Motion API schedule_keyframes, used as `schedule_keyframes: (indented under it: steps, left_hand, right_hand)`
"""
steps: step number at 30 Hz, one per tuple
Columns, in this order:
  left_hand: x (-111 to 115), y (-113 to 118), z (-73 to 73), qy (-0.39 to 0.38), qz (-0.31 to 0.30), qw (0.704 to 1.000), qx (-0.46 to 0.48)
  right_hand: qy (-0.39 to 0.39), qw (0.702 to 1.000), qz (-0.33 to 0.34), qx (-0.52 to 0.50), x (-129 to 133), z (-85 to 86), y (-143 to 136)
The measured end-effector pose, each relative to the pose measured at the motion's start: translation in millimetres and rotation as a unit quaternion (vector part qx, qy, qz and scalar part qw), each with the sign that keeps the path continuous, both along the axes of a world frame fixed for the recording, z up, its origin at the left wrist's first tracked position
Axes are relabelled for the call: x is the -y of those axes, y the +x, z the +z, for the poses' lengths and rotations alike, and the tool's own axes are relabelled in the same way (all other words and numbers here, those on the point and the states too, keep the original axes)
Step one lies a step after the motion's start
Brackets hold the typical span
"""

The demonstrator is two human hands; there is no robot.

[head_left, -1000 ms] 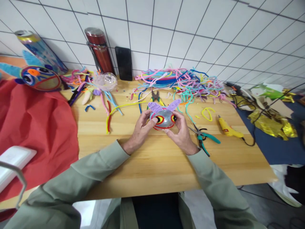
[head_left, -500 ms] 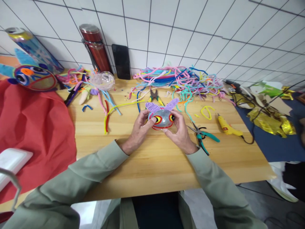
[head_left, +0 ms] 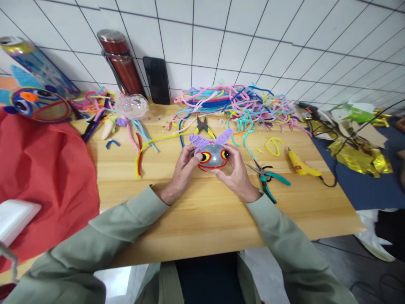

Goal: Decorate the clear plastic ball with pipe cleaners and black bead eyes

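Observation:
Between my two hands is a clear plastic ball decorated as an animal face (head_left: 216,156), with purple pipe-cleaner ears, yellow-and-black eyes ringed in red, and a red mouth line. My left hand (head_left: 185,169) grips its left side, the thumb beside the left eye. On the other side my right hand (head_left: 236,173) holds it, thumb at the lower edge and fingers by the right eye. Yellow-handled pliers (head_left: 203,126) lie just behind the ball, partly hidden by its ears. Teal-handled long-nose pliers (head_left: 267,179) rest to the right of my right hand.
A heap of pipe cleaners (head_left: 221,101) runs along the wall. A yellow glue gun (head_left: 302,164) lies at right. Behind stand a phone (head_left: 156,80), a red thermos (head_left: 122,63) and a can (head_left: 38,63). Red cloth (head_left: 47,169) covers the left, near another decorated face (head_left: 41,103).
The view has shifted slightly, so the surroundings sit a little differently. Both hands keep their hold on the ball, and its left eye shows a bit more beside my thumb.

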State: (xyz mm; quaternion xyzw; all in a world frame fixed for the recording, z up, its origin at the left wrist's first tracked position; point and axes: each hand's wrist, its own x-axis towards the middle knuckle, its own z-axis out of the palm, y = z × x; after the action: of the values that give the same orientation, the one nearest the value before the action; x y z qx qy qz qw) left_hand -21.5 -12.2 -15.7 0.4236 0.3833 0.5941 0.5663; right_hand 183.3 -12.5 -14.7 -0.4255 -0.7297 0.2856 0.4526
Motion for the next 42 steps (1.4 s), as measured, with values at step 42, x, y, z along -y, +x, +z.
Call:
schedule_keyframes:
  steps: [42]
  left_hand:
    - [0.7,1.8,-2.4,0.08,-0.012,0.995,-0.061]
  right_hand:
    - [-0.023,0.998,0.032,-0.053,1.1,3.2,2.0]
